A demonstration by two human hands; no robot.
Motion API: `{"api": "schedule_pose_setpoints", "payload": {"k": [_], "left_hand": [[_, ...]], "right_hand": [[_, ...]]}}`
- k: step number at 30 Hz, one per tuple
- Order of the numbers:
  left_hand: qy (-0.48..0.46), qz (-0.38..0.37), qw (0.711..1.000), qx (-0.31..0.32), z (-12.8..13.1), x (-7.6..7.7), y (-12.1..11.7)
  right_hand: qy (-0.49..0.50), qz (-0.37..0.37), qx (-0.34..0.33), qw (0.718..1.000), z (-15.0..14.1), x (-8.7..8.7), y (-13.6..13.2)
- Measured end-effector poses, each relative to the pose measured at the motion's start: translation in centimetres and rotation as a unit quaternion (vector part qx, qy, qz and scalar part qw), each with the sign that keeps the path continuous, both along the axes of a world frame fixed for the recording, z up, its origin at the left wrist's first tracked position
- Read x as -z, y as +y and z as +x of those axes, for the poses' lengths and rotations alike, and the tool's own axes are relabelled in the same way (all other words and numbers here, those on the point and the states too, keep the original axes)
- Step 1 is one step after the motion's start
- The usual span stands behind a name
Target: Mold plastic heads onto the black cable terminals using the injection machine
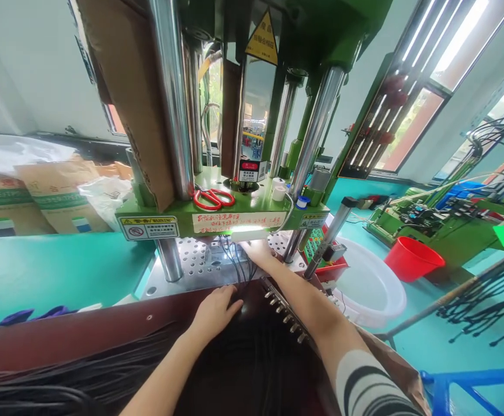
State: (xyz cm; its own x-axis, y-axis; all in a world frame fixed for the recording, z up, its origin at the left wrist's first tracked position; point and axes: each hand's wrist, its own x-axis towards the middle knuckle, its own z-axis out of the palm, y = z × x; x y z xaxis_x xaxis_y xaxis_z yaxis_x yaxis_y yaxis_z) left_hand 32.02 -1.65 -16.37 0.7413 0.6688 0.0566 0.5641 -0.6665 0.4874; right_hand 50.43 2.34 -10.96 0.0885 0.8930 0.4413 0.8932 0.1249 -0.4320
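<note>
My left hand [217, 310] lies at the near edge of the press bed, thumb and fingers apart, beside a bundle of thin black cables [244, 276]. Those cables run from the table up to a clear-looking mould block [226, 252] on the perforated metal plate [186, 267]. Under the press's green platen [252, 199] reaches my right hand [258, 252], close to the mould and the upper cable ends. Bright lamp light washes out its fingers, so their grip is hidden. A metal bar with a row of pegs [284, 309] lies below my right forearm.
Red-handled scissors [214, 199] rest on the platen. Steel columns [171, 115] flank the work space. Long black cables [74, 370] cover the table's left. To the right stand a white tub [371, 283], a red bucket [412, 258] and a blue stool [477, 387].
</note>
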Motion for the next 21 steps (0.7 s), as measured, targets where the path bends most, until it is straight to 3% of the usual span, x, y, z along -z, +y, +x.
{"api": "schedule_pose_setpoints", "payload": {"k": [2,5,7,9,11,14,16,17,19,21], "left_hand": [[-0.011,0.002,1.000,0.003,-0.2,0.1,0.0],[-0.042,-0.011,0.999,0.001,-0.4,0.5,0.1],[-0.062,-0.046,0.997,-0.021,-0.4,0.9,0.5],[-0.099,-0.114,0.986,-0.067,-0.1,1.3,1.3],[-0.171,-0.215,0.953,-0.126,0.4,1.4,2.1],[-0.306,-0.398,0.841,-0.203,1.8,0.5,3.3],[-0.347,-0.490,0.768,-0.224,3.2,-0.6,4.0],[-0.352,-0.521,0.744,-0.226,3.9,-1.1,4.3],[-0.351,-0.572,0.705,-0.228,5.3,-1.9,4.8],[-0.357,-0.620,0.658,-0.233,6.3,-2.2,5.2]], "right_hand": [[-0.013,0.007,0.010,1.000,0.6,0.1,-3.3],[-0.047,0.049,0.006,0.998,3.0,-0.2,-10.5],[-0.045,0.102,0.065,0.992,5.8,-0.1,-16.5],[-0.036,0.157,0.184,0.970,9.2,0.9,-22.9],[-0.054,0.157,0.317,0.934,12.6,3.1,-29.1],[-0.091,0.008,0.485,0.870,15.9,7.1,-36.4],[-0.084,-0.065,0.525,0.845,16.5,8.7,-38.7],[-0.068,-0.077,0.521,0.847,16.3,8.9,-38.9],[-0.009,-0.065,0.476,0.877,15.3,7.9,-37.6],[0.095,-0.053,0.386,0.916,13.7,5.7,-34.5]]}}
